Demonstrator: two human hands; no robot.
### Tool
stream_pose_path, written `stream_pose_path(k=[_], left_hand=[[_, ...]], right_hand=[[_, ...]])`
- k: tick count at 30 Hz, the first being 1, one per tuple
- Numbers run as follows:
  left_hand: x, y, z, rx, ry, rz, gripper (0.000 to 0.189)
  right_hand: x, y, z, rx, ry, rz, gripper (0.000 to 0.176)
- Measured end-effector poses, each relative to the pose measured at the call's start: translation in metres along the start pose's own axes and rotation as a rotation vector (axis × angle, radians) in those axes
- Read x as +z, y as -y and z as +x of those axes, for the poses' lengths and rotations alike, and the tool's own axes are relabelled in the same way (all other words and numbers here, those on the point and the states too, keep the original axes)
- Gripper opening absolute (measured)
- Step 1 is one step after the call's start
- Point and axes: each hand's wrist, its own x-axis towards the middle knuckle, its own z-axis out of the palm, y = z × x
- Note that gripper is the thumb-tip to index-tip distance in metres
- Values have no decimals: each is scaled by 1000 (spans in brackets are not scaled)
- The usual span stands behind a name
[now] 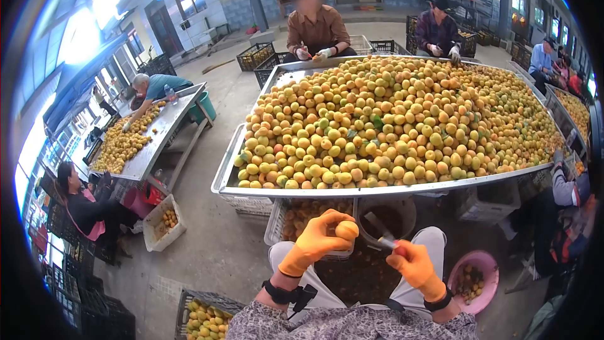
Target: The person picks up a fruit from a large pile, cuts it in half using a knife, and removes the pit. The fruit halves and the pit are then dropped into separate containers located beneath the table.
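Note:
Orange gloves cover both of my hands. My left hand (320,241) pinches a yellow-orange fruit (346,230) between thumb and fingers, above my lap. To its right, my right hand (418,264) is closed around the red handle of a knife (379,226), whose blade points up and left toward the fruit without touching it. Just beyond my hands, a metal-edged table (377,189) bears a large heap of yellow-orange fruits (352,132). Under its near edge are a white crate (277,220) of fruit pieces and a round tub (408,214).
A pink basin (489,271) with fruit stands right of my legs, a black crate (182,315) of fruits at lower left. A white crate (151,239) sits on the floor at left. Co-workers sit across the table, at another table (141,167) and at right.

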Motion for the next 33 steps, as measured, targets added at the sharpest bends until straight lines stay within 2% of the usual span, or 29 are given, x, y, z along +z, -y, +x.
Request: stream_pose_path(k=[1, 2, 4, 5, 8, 10, 12, 13, 15, 16, 18, 19, 21, 22, 25, 28, 33], left_hand=[[-2, -2, -3, -70, 62, -109, 45], [3, -4, -5, -79, 71, -108, 45], [14, -6, -9, -78, 163, -236, 47], [19, 4, -7, -148, 182, -444, 47], [32, 15, -9, -142, 141, -534, 46], [34, 20, -13, -153, 130, -539, 41], [36, 21, -18, -89, 84, -257, 30], [35, 27, -17, -90, 81, -259, 30], [34, 43, -15, 569, 39, 593, 26], [37, 38, -17, 567, 38, 591, 26], [47, 23, -20, 27, 43, 37, 26], [49, 23, -20, 27, 45, 34, 26], [51, 24, -20, -181, 17, -515, 30], [52, 21, -21, -180, 17, -518, 30], [51, 15, -25, -106, 144, -741, 41], [47, 14, -25, -50, 251, -823, 41], [47, 11, -27, -39, 281, -877, 38]], right_hand=[[2, -2, 2, 73, -29, 213, 28], [3, 3, 5, 81, -39, 217, 28], [9, 17, 17, 49, 7, 181, 42], [13, 17, 23, 61, 24, 136, 51], [27, 18, 35, 17, 69, 317, 56], [27, 11, 39, -4, 97, 248, 56], [27, 10, 41, 44, 126, 163, 51], [28, 11, 40, 46, 129, 163, 51], [30, 15, 38, -39, 114, 51, 44], [31, 11, 38, -37, 116, 51, 44], [32, 1, 39, 2, 116, 279, 42], [32, 4, 38, 4, 114, 277, 42], [31, 11, 35, 127, 110, 588, 51], [31, 9, 34, 128, 110, 584, 51], [34, -1, 31, 85, 147, 974, 71], [30, 10, 26, 99, 231, 1066, 76], [29, 10, 22, 94, 302, 1035, 79]])
